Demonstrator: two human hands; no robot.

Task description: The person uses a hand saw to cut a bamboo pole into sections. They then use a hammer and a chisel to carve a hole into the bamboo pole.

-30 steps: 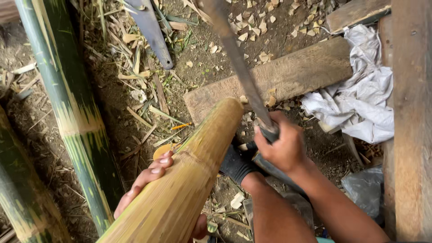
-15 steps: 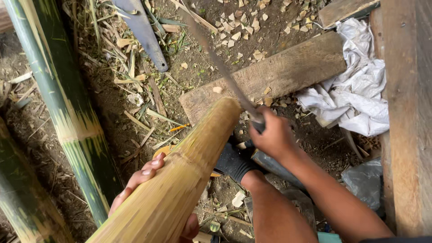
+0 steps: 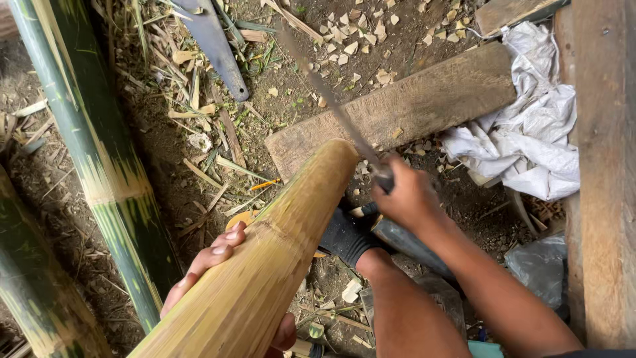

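Observation:
A thick tan bamboo shoot (image 3: pixel 265 258) leans from bottom left up to its tip on a wooden plank (image 3: pixel 411 106). My left hand (image 3: pixel 212 262) grips the shoot from underneath, fingers curled over its left side. My right hand (image 3: pixel 407 195) is shut on the handle of a long machete (image 3: pixel 331 106). The blade is blurred and points up and left, just above the shoot's tip. My leg, in a black sock (image 3: pixel 348 235), stands between the shoot and my right arm.
Two green bamboo poles (image 3: pixel 99 159) lie at the left. A saw blade (image 3: pixel 212 46) lies on the dirt at the top, among wood chips and dry leaves. A crumpled white sack (image 3: pixel 530 139) and a wooden post (image 3: pixel 606 166) are at the right.
The machete has swung down and left toward the shoot's tip, with my right hand following it. My left hand keeps its hold on the shoot.

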